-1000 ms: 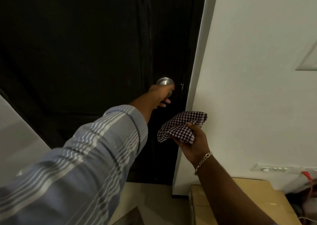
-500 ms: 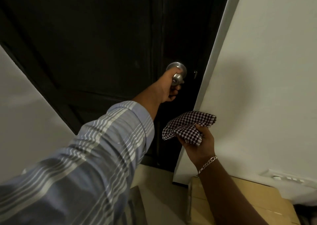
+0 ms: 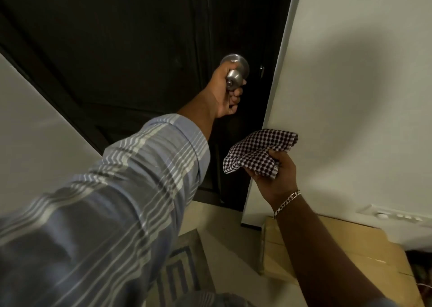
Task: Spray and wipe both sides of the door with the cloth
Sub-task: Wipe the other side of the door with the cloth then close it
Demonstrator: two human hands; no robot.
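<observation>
- Left hand (image 3: 225, 91) curled round the metal door knob (image 3: 234, 74), arm stretched out in a striped sleeve (image 3: 145, 178).
- Knob sits near the right edge of the dark door (image 3: 121, 49); small latch piece just right of it, too dim to make out properly.
- Right hand (image 3: 278, 175) pinches a bunched checkered cloth (image 3: 256, 151), thumb on top, fingers underneath. Chain bracelet (image 3: 287, 201) on that wrist.
- Cloth is held below the knob, in front of the white wall (image 3: 350, 96) edge beside the door; can't tell if it touches the wall.
- Cardboard box (image 3: 339, 243) on the floor at lower right, against the wall, under a white switch strip (image 3: 392, 216).
- Patterned mat (image 3: 180, 271) on the floor near the door's foot.
</observation>
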